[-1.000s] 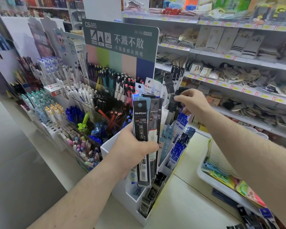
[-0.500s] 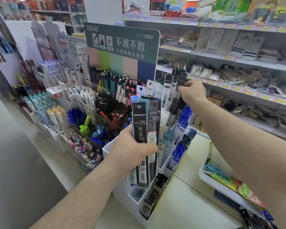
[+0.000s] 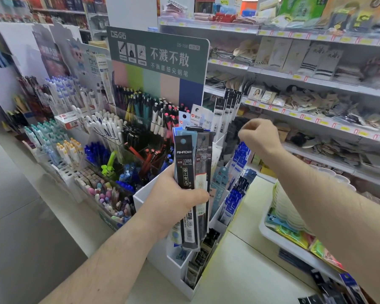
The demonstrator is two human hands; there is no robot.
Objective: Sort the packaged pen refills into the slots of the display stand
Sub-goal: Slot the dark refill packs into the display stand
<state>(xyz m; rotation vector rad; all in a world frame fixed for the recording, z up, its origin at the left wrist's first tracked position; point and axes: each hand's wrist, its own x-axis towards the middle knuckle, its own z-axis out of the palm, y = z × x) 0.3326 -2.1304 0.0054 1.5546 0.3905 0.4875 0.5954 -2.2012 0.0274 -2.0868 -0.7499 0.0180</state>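
Right now, through the head camera, I see the left hand (image 3: 180, 200) gripping a fanned bundle of long flat plastic-packaged pen refills (image 3: 190, 183) upright, fingers and thumb curled round the middle, just above the front slots of the white stepped cardboard display stand (image 3: 176, 268). Further right, the right hand (image 3: 259, 137) hangs with its fingers curled into a loose fist, holding nothing I can make out, near the black and white refill packs (image 3: 229, 106) standing in the stand's rear slots.
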